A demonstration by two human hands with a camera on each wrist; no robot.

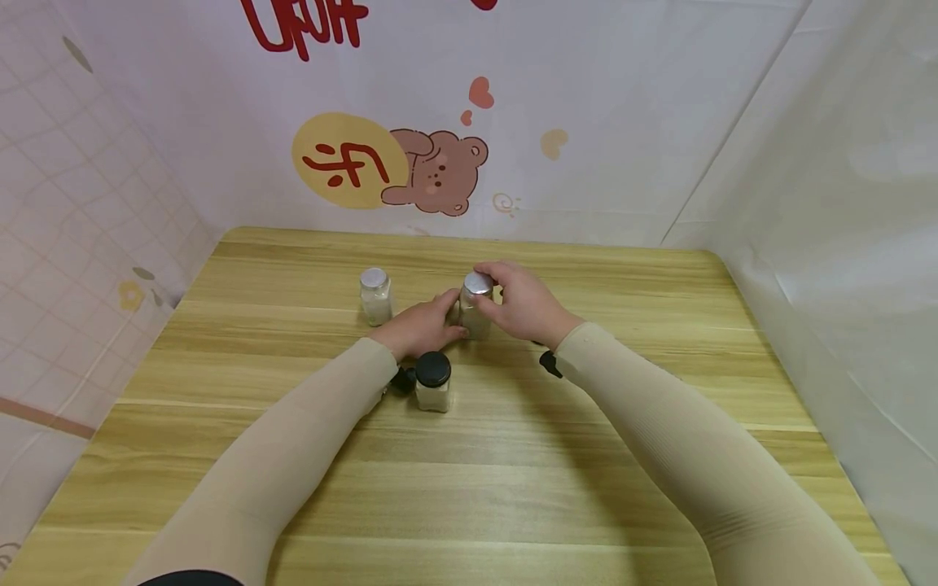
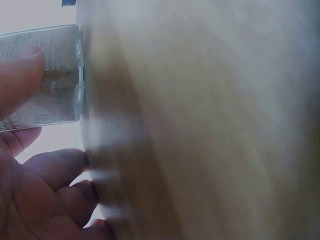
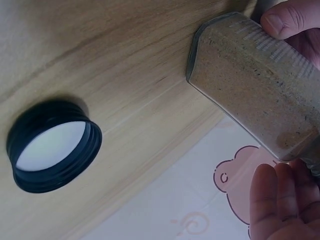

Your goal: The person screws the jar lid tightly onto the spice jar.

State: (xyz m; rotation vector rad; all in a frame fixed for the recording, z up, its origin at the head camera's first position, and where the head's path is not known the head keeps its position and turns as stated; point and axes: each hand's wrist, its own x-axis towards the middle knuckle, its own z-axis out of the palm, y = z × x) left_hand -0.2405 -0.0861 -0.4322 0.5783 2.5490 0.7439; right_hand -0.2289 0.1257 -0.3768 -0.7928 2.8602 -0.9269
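Both hands are at one glass spice jar [image 1: 476, 320] with a silver top, upright over the middle of the table. My left hand [image 1: 421, 327] grips the jar's body from the left, thumb on the near side. From the right, my right hand [image 1: 529, 303] curls its thumb and index finger around the silver top. Speckled brownish powder shows through the glass of the jar [image 3: 255, 80] in the right wrist view. A black screw lid [image 3: 55, 165] with a white inner face lies on the wood in that view.
A second silver-topped jar [image 1: 377, 299] stands to the left, behind my left wrist. Close in front of the left hand is a square jar with a black lid [image 1: 433, 370]. The wooden table [image 1: 469, 505] meets a printed white curtain [image 1: 586, 187] at the back.
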